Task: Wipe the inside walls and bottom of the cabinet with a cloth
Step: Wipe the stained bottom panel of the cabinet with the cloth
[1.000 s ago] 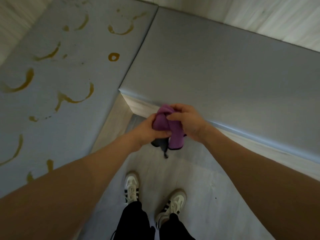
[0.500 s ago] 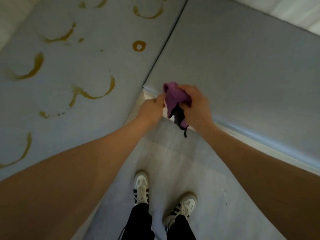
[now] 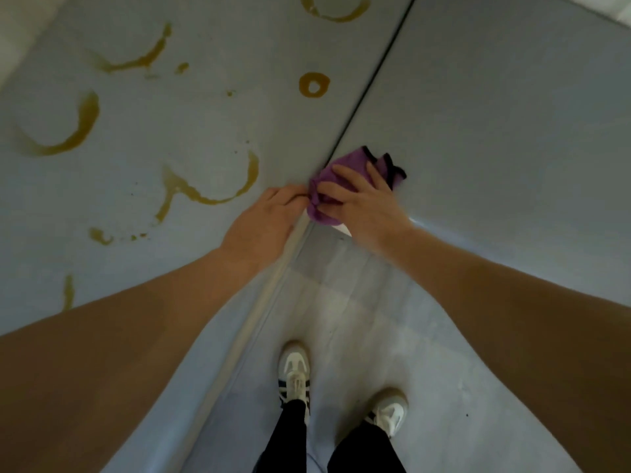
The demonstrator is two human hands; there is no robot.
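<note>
Both hands [image 3: 321, 209] hold a purple cloth [image 3: 345, 179] on the stained grey surface [image 3: 143, 107].

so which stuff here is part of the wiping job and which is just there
Part of the job:
- purple cloth, left hand pinching one end, right hand flat on it
- stained grey panel with brown rings

Just there:
- clean grey panel
- floor
- white shoes
</note>
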